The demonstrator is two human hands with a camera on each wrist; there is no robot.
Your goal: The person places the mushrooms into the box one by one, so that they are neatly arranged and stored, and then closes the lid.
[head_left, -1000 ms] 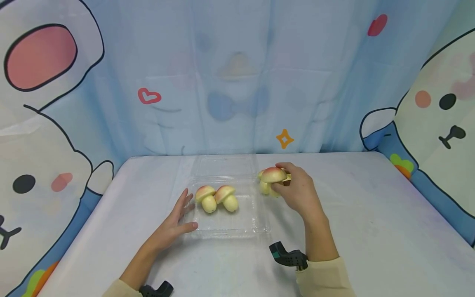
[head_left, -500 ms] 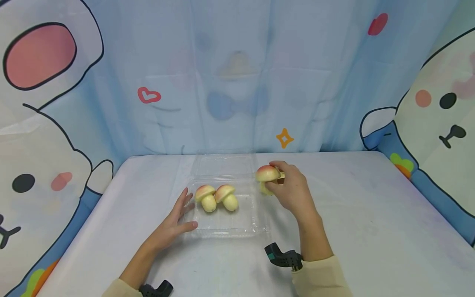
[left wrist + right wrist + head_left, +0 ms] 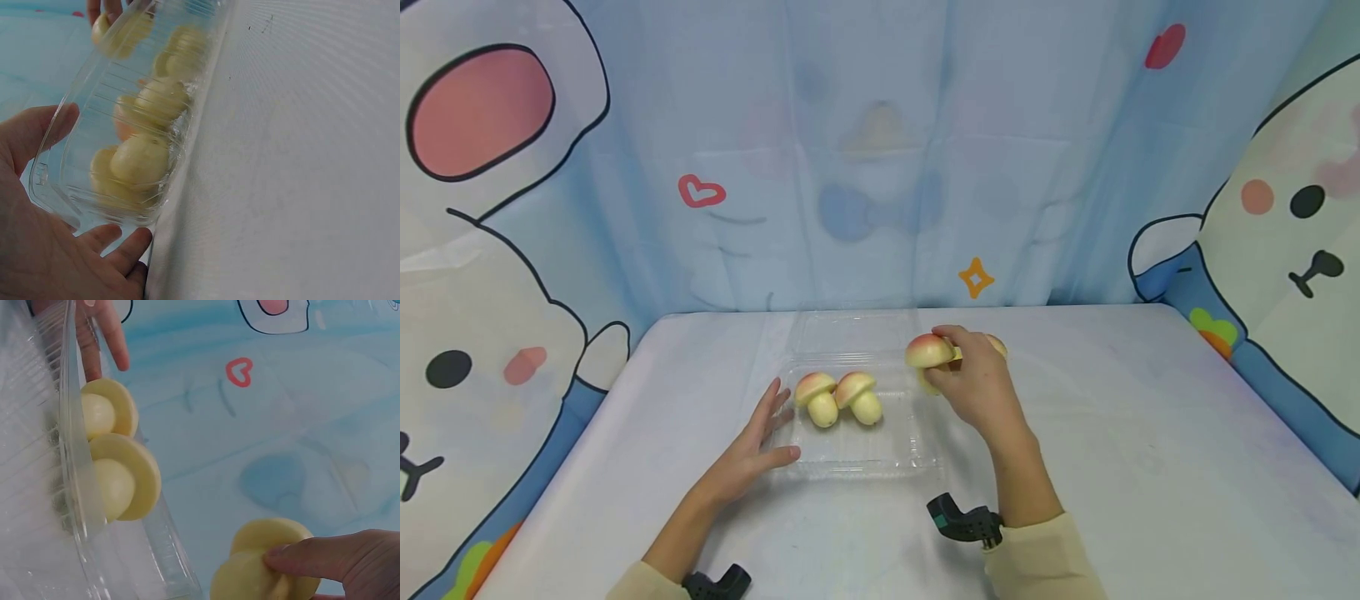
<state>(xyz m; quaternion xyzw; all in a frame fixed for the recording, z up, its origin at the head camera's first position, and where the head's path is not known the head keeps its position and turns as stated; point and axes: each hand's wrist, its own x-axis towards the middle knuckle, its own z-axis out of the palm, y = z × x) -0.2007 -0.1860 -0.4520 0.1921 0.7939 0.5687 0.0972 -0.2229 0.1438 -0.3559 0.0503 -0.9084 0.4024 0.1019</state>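
In the head view, a white-covered bench (image 3: 1112, 450) stands before a blue curtain (image 3: 880, 67) printed with cartoon animals. On it lies a clear plastic container (image 3: 887, 450), its lid (image 3: 853, 333) folded back, a pair of mushrooms (image 3: 817, 400) side by side inside. The left hand (image 3: 751, 454), fingers spread and gripping nothing, is at its left side. The right hand (image 3: 981, 379) pinches a red-capped mushroom (image 3: 927, 351) by its right edge, partly hiding another cap (image 3: 997, 344).

In the left wrist view, ribbed plastic blurs the mushrooms behind it.

In the right wrist view, the container wall partly covers the pair; the bottom edge crops the pinched mushroom.
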